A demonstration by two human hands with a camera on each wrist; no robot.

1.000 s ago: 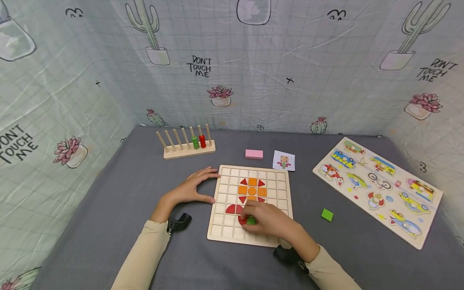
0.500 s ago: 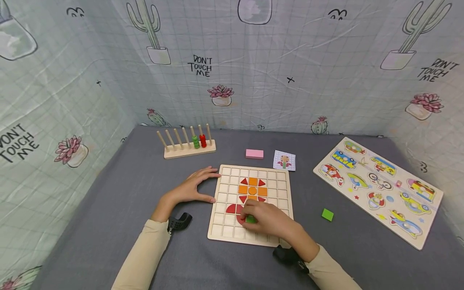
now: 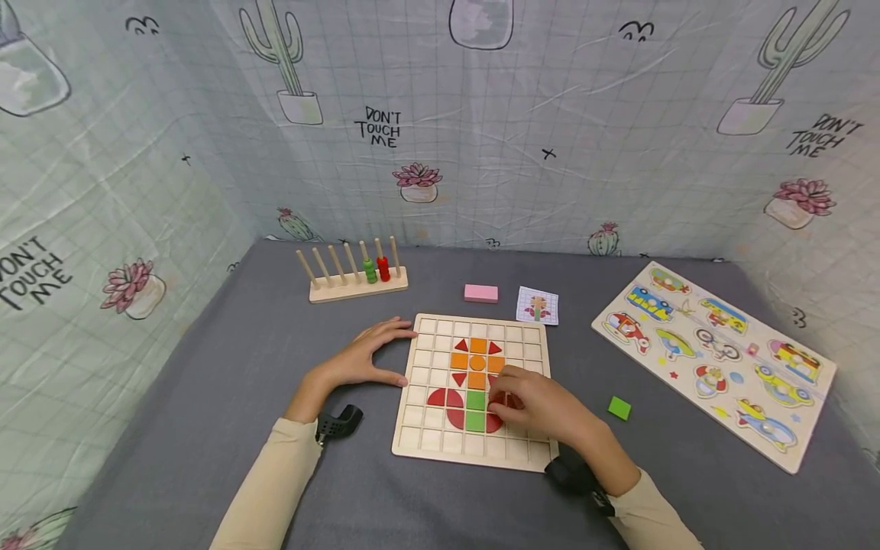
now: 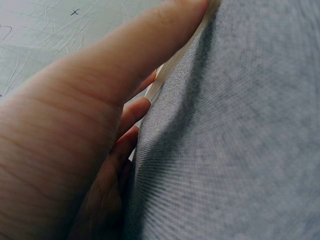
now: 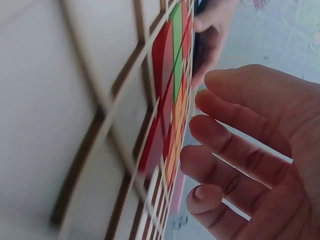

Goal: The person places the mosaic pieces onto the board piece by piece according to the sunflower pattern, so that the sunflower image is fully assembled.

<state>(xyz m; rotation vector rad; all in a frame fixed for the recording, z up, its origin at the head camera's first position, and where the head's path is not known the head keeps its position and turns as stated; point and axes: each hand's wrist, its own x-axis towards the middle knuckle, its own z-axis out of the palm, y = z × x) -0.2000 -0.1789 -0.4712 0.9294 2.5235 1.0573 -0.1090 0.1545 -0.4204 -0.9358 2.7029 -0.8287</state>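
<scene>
A pale wooden grid board [image 3: 433,440] lies in front of me, bearing a pattern of orange squares, red triangles, an orange circle [image 3: 477,363], two green squares [image 3: 475,421] and red rounded pieces [image 3: 455,418]. My left hand [image 3: 364,355] touches the board's left edge with thumb and fingertips spread apart. Over the red pieces right of the green squares is my right hand [image 3: 539,401], which partly hides them. In the right wrist view, its fingers [image 5: 202,162] are loosely bent beside the board with nothing between them, apart from the red piece [image 5: 161,60].
A loose green square [image 3: 619,408] lies right of the board. Behind the board are a small pattern card [image 3: 538,305], a pink block [image 3: 480,293] and a peg stand [image 3: 357,287] with green and red beads. A vehicle puzzle board [image 3: 784,454] lies at the right.
My right hand has moved from the red pieces left of the green squares to those on their right, uncovering both green squares. My left hand stays at the board's edge.
</scene>
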